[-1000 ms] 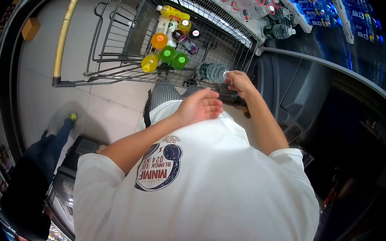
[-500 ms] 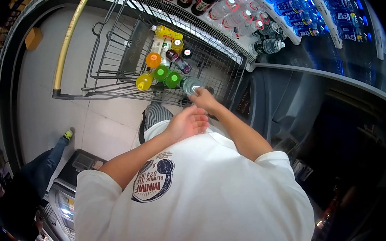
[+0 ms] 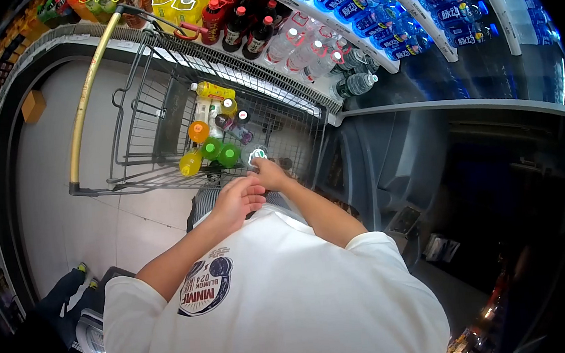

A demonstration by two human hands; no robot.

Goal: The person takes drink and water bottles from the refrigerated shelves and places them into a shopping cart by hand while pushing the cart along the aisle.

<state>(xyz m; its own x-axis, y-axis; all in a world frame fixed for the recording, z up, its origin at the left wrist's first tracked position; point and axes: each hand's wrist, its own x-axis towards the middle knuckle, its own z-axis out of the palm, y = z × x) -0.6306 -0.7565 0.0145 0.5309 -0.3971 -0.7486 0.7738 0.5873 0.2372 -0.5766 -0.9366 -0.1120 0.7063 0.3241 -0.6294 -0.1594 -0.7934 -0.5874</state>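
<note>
Right hand at top of clear water bottle in shopping cart; cannot tell whether grasping. Left hand unclenched, just left. Green-capped bottles left of water bottle.

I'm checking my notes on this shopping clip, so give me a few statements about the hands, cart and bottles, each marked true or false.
1. The right hand is at the top of a clear bottle. True.
2. The left hand holds a red bottle. False: the left hand holds no bottle.
3. Two green caps show in the cart. True.
4. The orange cap is outside the cart. False: the orange cap is inside it.
5. The box on the floor is blue. False: the box is brown.
</note>
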